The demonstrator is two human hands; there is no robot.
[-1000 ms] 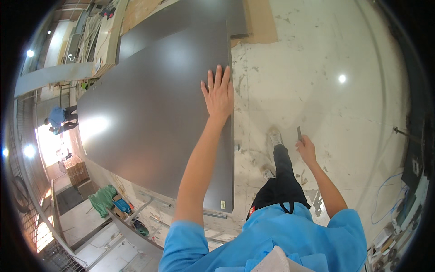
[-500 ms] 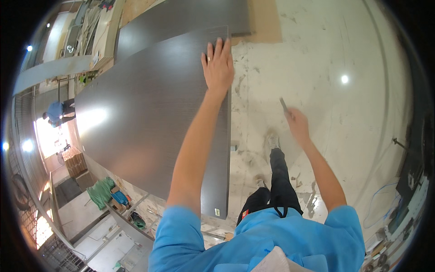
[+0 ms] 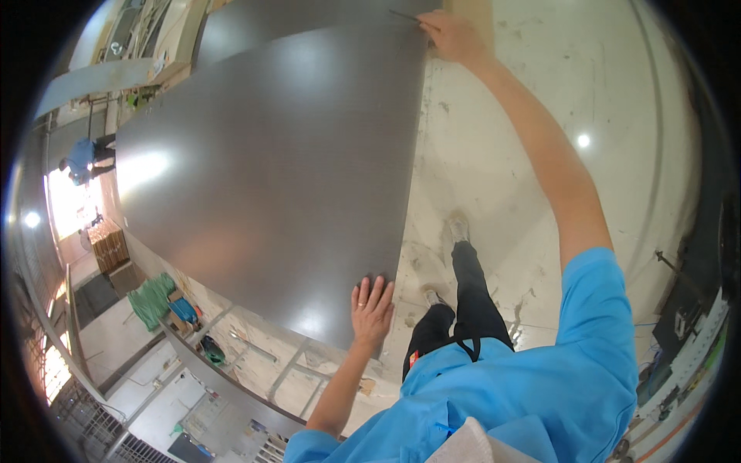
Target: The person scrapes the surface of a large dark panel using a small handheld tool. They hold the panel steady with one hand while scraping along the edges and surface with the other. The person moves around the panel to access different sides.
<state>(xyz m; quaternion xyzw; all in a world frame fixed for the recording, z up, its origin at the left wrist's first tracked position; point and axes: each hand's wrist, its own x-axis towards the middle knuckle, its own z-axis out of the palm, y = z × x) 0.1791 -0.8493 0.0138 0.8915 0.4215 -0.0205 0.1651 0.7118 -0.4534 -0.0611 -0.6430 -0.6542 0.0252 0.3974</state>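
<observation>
A large dark brown panel (image 3: pixel 270 177) with a smooth, slightly shiny face lies flat in front of me and to my left. My left hand (image 3: pixel 373 310) rests on it near the close right corner, palm down, fingers spread a little. At the far right end, my right hand (image 3: pixel 455 37) is closed around a thin, flat, dark tool (image 3: pixel 403 15). That tool extends leftward over the panel's far corner; its exact kind does not show, nor whether it touches the surface.
Another dark panel (image 3: pixel 239 27) lies beyond the first. A person in blue (image 3: pixel 81 158) is at far left. Green cloth (image 3: pixel 152 301) and a metal frame (image 3: pixel 289 366) are at lower left. Pale, stained floor (image 3: pixel 525 231) spreads to my right.
My left hand has slid from the panel's far edge back to its close corner. My right hand, with the tool, has swung from above the floor up to the far corner.
</observation>
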